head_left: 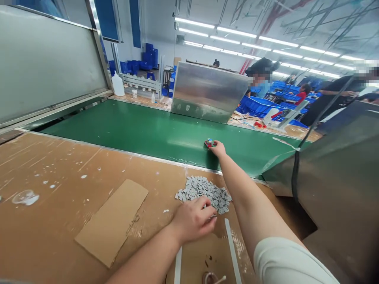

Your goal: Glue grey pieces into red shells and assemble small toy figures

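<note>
Out over the green conveyor belt, my right hand grips a small multicoloured block with red, blue, white and green parts, possibly a puzzle cube. My left hand is at the near edge of a heap of small grey square pieces on the brown worktop. Its thumb and fingers are curled together; a tiny pale bit shows at the fingertips, too small to name. Below that hand lies a cardboard strip between two white tape lines, with a small pot and a cotton swab at the bottom edge.
A cardboard sheet lies left on the worktop, near dried white spots. Across the belt stand a metal panel, a white jug and red pieces. A metal housing and black cable stand right. People work beyond.
</note>
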`<action>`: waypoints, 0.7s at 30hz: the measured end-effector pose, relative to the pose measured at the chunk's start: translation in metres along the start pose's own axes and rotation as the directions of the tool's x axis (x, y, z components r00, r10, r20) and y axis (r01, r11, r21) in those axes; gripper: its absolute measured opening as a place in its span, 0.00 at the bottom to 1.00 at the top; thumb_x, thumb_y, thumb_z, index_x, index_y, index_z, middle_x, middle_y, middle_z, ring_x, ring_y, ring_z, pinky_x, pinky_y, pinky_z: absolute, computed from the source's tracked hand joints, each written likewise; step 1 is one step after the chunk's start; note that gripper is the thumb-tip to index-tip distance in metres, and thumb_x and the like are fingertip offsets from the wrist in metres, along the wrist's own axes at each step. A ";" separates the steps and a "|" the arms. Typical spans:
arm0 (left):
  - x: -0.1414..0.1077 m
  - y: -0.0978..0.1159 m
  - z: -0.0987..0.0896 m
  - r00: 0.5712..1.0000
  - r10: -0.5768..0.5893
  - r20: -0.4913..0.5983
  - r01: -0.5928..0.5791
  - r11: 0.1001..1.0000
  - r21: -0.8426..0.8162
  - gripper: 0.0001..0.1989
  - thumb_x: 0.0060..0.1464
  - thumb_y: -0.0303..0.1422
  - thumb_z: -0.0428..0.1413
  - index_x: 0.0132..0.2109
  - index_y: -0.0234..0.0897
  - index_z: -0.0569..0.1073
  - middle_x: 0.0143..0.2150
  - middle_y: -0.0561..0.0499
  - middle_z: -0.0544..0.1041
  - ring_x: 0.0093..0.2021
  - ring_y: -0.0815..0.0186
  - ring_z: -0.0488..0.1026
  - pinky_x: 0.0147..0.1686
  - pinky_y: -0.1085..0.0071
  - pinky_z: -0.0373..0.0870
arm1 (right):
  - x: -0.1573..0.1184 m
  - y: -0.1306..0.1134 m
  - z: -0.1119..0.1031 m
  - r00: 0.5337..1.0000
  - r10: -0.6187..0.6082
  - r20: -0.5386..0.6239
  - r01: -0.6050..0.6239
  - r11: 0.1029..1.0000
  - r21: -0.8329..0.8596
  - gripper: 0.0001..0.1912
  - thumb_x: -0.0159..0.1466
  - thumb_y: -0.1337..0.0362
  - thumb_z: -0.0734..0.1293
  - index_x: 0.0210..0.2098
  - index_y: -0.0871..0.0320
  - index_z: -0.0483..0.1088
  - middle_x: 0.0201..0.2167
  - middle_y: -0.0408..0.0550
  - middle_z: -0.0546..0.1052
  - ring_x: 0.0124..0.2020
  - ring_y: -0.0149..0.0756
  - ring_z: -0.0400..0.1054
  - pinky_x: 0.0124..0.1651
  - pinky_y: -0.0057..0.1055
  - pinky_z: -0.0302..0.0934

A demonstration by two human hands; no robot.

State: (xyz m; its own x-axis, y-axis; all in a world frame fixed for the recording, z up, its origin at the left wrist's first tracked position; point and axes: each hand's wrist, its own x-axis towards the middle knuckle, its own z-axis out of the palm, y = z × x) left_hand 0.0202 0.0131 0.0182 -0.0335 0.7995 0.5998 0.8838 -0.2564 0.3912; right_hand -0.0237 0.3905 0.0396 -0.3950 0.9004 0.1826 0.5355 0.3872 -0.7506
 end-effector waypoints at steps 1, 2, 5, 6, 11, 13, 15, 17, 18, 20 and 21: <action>0.000 -0.001 -0.002 1.000 -0.002 0.007 0.002 1.000 -0.008 0.07 0.65 0.37 0.57 0.45 0.41 0.77 0.45 0.49 0.78 0.35 0.66 0.76 0.30 0.70 0.70 | -0.009 -0.003 -0.005 1.000 0.019 -0.009 -0.019 1.000 0.025 0.22 0.53 0.71 0.75 0.48 0.68 0.77 0.47 0.66 0.81 0.51 0.51 0.75 0.59 0.45 0.67; 0.000 -0.001 -0.005 1.000 -0.007 0.015 0.008 1.000 -0.017 0.07 0.66 0.37 0.56 0.46 0.41 0.77 0.46 0.49 0.78 0.34 0.67 0.76 0.30 0.70 0.70 | -0.022 -0.006 -0.011 0.999 0.036 -0.019 -0.035 0.998 0.052 0.22 0.55 0.70 0.74 0.50 0.68 0.77 0.49 0.67 0.80 0.53 0.52 0.75 0.60 0.46 0.66; 0.001 -0.002 -0.012 0.998 -0.026 0.049 0.027 0.999 -0.021 0.10 0.68 0.37 0.54 0.49 0.40 0.77 0.48 0.48 0.80 0.34 0.68 0.77 0.33 0.71 0.71 | -0.085 -0.006 -0.036 0.998 0.031 -0.054 -0.023 0.989 0.149 0.20 0.65 0.64 0.69 0.55 0.61 0.75 0.54 0.59 0.80 0.56 0.44 0.73 0.61 0.38 0.67; 0.002 -0.003 -0.013 0.997 -0.036 0.064 0.037 0.999 -0.019 0.10 0.69 0.37 0.54 0.50 0.40 0.77 0.48 0.48 0.80 0.37 0.67 0.78 0.34 0.72 0.71 | -0.114 -0.005 -0.049 0.998 -0.003 -0.067 0.016 0.979 0.205 0.19 0.67 0.62 0.66 0.56 0.57 0.75 0.55 0.54 0.80 0.55 0.41 0.73 0.58 0.36 0.69; 0.009 -0.004 -0.014 0.961 0.029 0.276 -0.013 0.998 -0.060 0.13 0.71 0.39 0.52 0.52 0.39 0.78 0.42 0.49 0.83 0.39 0.66 0.79 0.38 0.72 0.70 | -0.299 0.010 -0.162 0.911 -0.368 -0.188 0.413 0.805 0.426 0.08 0.69 0.60 0.69 0.48 0.50 0.76 0.45 0.48 0.79 0.47 0.41 0.74 0.55 0.43 0.70; 0.009 -0.004 -0.016 0.929 0.079 0.362 -0.060 0.996 -0.062 0.14 0.71 0.39 0.51 0.49 0.39 0.78 0.39 0.50 0.84 0.36 0.67 0.79 0.37 0.72 0.68 | -0.369 0.030 -0.211 0.850 -0.440 -0.290 0.519 0.794 0.317 0.08 0.70 0.62 0.69 0.48 0.49 0.77 0.42 0.49 0.78 0.46 0.43 0.73 0.53 0.45 0.69; 0.009 -0.004 -0.017 0.911 0.073 0.406 -0.078 0.997 -0.006 0.16 0.72 0.41 0.48 0.47 0.40 0.79 0.38 0.52 0.84 0.34 0.67 0.79 0.36 0.72 0.67 | -0.419 0.060 -0.250 0.791 -0.434 -0.431 0.555 0.806 0.206 0.08 0.71 0.63 0.68 0.47 0.49 0.77 0.42 0.50 0.78 0.46 0.43 0.73 0.50 0.44 0.69; 0.011 -0.004 -0.018 0.895 0.064 0.441 -0.105 0.992 0.069 0.19 0.72 0.43 0.47 0.42 0.41 0.79 0.35 0.52 0.84 0.34 0.65 0.80 0.35 0.72 0.67 | -0.444 0.091 -0.279 0.760 -0.342 -0.553 0.480 0.868 0.123 0.06 0.71 0.62 0.67 0.44 0.51 0.77 0.39 0.49 0.77 0.42 0.43 0.73 0.46 0.42 0.68; 0.012 -0.005 -0.018 0.887 0.059 0.458 -0.121 0.987 0.107 0.20 0.71 0.45 0.46 0.39 0.42 0.78 0.34 0.52 0.83 0.34 0.64 0.80 0.34 0.72 0.67 | -0.448 0.105 -0.291 0.750 -0.282 -0.598 0.421 0.901 0.104 0.06 0.71 0.61 0.66 0.42 0.52 0.76 0.38 0.49 0.77 0.41 0.42 0.72 0.45 0.41 0.68; 0.016 -0.005 -0.018 0.886 0.037 0.463 -0.133 0.975 0.177 0.22 0.70 0.47 0.45 0.35 0.42 0.77 0.33 0.52 0.83 0.34 0.63 0.81 0.34 0.71 0.68 | -0.442 0.129 -0.312 0.727 -0.175 -0.664 0.316 0.944 0.097 0.07 0.71 0.60 0.66 0.39 0.53 0.75 0.37 0.48 0.77 0.40 0.40 0.72 0.44 0.39 0.67; 0.018 -0.006 -0.018 0.888 0.024 0.460 -0.130 0.971 0.200 0.23 0.69 0.47 0.45 0.35 0.43 0.78 0.33 0.52 0.83 0.34 0.63 0.81 0.34 0.71 0.69 | -0.433 0.139 -0.322 0.716 -0.135 -0.685 0.279 0.955 0.103 0.07 0.70 0.59 0.66 0.39 0.53 0.75 0.37 0.48 0.77 0.40 0.40 0.72 0.45 0.38 0.67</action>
State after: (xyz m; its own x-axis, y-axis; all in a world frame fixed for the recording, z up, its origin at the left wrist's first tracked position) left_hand 0.0064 0.0192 0.0390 0.2057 0.9534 0.2206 0.9561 -0.2439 0.1625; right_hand 0.4617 0.1181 0.0607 0.1561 0.7281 0.6674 0.3245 0.6004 -0.7309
